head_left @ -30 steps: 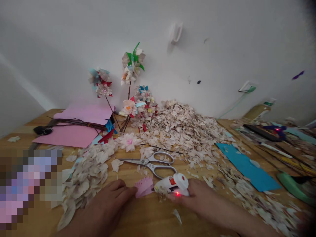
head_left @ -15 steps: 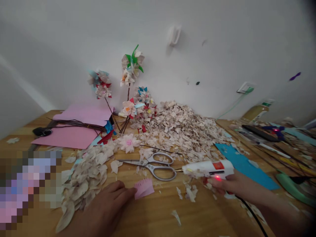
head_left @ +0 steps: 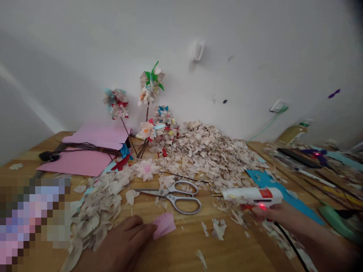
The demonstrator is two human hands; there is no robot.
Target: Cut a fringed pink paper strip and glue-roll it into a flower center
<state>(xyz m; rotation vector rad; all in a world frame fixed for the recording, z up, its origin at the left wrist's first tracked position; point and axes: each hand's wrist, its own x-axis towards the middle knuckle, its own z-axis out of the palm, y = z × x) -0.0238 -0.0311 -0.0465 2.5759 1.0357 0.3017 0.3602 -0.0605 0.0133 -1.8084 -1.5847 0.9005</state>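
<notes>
Left hand: my left hand (head_left: 119, 245) lies flat on the desk (head_left: 181, 253), fingers (head_left: 144, 229) stretched out, tips pressing the edge of the pink fringed paper (head_left: 163, 225) so it cannot slide.
Right hand: my right hand (head_left: 272, 215) is wrapped around the grip of the glue gun (head_left: 251, 194), fingers curled tight, nozzle pointing left and held clear of the paper.
Glue gun: its red lamp glows; its black cord (head_left: 289, 241) trails back along my arm.
Between them: scissors (head_left: 176, 194) lie shut on the desk, just beyond the pink piece.
Behind: a heap of pale petal scraps (head_left: 204, 151), finished paper flowers (head_left: 150, 98) leaning against the wall, pink sheets (head_left: 82, 160) at left.
</notes>
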